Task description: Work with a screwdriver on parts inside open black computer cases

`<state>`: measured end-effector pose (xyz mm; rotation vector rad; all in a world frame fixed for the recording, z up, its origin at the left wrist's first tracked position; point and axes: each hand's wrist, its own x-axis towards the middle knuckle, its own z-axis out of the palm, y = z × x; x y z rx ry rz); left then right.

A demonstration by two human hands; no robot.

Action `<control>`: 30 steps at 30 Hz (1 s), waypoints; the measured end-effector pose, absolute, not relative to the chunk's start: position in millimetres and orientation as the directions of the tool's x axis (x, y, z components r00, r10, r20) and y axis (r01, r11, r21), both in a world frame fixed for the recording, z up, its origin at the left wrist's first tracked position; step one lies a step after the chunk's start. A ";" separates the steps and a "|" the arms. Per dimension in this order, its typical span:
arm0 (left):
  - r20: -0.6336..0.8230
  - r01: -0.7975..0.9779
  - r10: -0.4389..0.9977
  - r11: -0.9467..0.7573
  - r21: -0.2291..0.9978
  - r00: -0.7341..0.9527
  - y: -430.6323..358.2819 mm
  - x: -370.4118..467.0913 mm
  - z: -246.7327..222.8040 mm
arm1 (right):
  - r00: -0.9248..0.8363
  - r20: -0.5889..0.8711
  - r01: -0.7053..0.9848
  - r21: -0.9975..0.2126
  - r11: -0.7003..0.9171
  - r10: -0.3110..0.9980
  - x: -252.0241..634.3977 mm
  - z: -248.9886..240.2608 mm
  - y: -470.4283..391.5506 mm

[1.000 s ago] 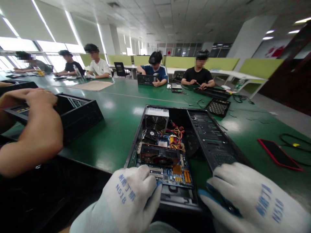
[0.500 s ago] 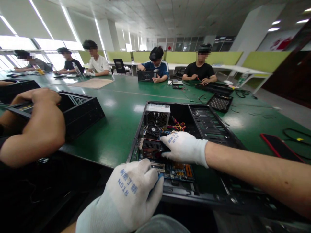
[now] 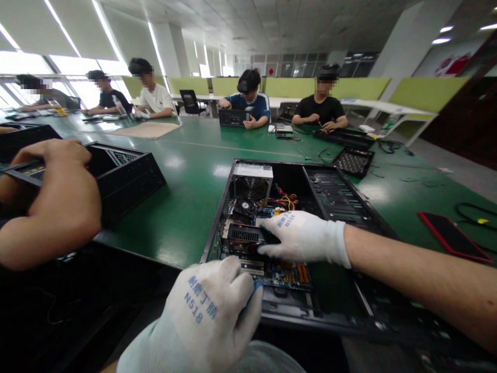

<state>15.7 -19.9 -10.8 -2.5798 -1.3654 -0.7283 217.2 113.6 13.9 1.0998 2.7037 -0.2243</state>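
Observation:
An open black computer case (image 3: 310,313) lies on the green table with its inside facing up. My right hand (image 3: 298,235), in a white glove, reaches in from the right; its thumb and fingers are around the right end of a black graphics card (image 3: 244,235). My left hand (image 3: 212,305), also gloved, is curled at the case's near left edge, beside the motherboard (image 3: 287,274); what its fingers hold, if anything, is hidden. The power supply (image 3: 252,182) and a small fan (image 3: 245,207) sit behind the card, with coloured wires (image 3: 288,201) to their right.
At the left, a co-worker's arms (image 3: 66,191) reach into another black case (image 3: 130,181). A phone-like red-edged black object (image 3: 452,235) and a cable lie at the right. Across the green table (image 3: 186,207), several people sit with parts.
The view has shifted slightly. My right hand has moved a little to the right, still at the graphics card; my left hand stays curled at the case edge.

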 end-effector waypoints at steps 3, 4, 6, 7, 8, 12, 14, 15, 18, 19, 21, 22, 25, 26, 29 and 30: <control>0.474 0.810 0.751 -0.573 0.122 0.460 -20.6 16.1 -9.3 | -0.708 -0.209 0.698 -0.066 0.713 0.674 223.6 20.3 126.9; 0.478 0.811 0.750 -0.573 0.123 0.458 -20.7 16.4 -9.0 | -0.708 -0.182 0.698 -0.036 0.715 0.682 225.7 22.1 132.9; 0.484 0.806 0.745 -0.578 0.124 0.459 -20.6 17.2 -9.0 | -0.703 -0.149 0.699 0.033 0.714 0.695 228.0 24.5 146.6; 0.489 0.803 0.741 -0.583 0.127 0.461 -20.5 17.6 -9.4 | -0.693 -0.143 0.707 0.058 0.705 0.707 227.5 24.6 153.9; 0.492 0.800 0.739 -0.586 0.130 0.461 -20.4 18.0 -9.8 | -0.678 -0.146 0.719 0.071 0.691 0.721 225.6 23.8 161.3; 0.497 0.807 0.747 -0.573 0.143 0.442 -20.2 18.2 -11.9 | -0.605 -0.207 0.775 0.070 0.628 0.769 205.3 10.2 186.9; 0.491 0.805 0.746 -0.577 0.138 0.450 -20.0 17.4 -12.4 | -0.600 -0.235 0.774 0.068 0.629 0.765 191.2 -1.2 196.1; 0.488 0.804 0.745 -0.579 0.134 0.455 -19.9 16.9 -12.5 | -0.602 -0.239 0.773 0.065 0.631 0.762 184.4 -6.9 199.7; 0.479 0.805 0.746 -0.580 0.127 0.462 -19.5 15.9 -13.1 | -0.601 -0.253 0.774 0.055 0.631 0.758 168.0 -19.7 207.0; 0.478 0.807 0.749 -0.576 0.127 0.459 -19.4 15.8 -13.3 | -0.601 -0.253 0.773 0.054 0.632 0.758 164.6 -21.3 208.3; 0.481 0.810 0.749 -0.573 0.127 0.455 -19.0 16.1 -13.7 | -0.604 -0.241 0.772 0.062 0.633 0.760 161.6 -19.3 209.4; 0.484 0.809 0.748 -0.573 0.127 0.454 -18.9 16.4 -13.8 | -0.605 -0.231 0.771 0.071 0.633 0.762 162.1 -15.9 209.3; 0.484 0.809 0.748 -0.573 0.129 0.453 -18.7 17.2 -13.2 | -0.593 -0.204 0.775 0.120 0.621 0.779 172.1 0.4 207.4; 0.484 0.808 0.749 -0.574 0.132 0.453 -18.8 17.3 -12.9 | -0.584 -0.203 0.778 0.138 0.613 0.786 177.9 6.6 206.6; 0.480 0.799 0.749 -0.583 0.149 0.457 -19.3 16.7 -12.6 | -0.553 -0.225 0.783 0.189 0.592 0.803 199.8 22.3 203.9; 0.481 0.795 0.747 -0.587 0.152 0.459 -19.5 16.4 -12.7 | -0.538 -0.235 0.785 0.209 0.583 0.809 207.6 25.8 203.1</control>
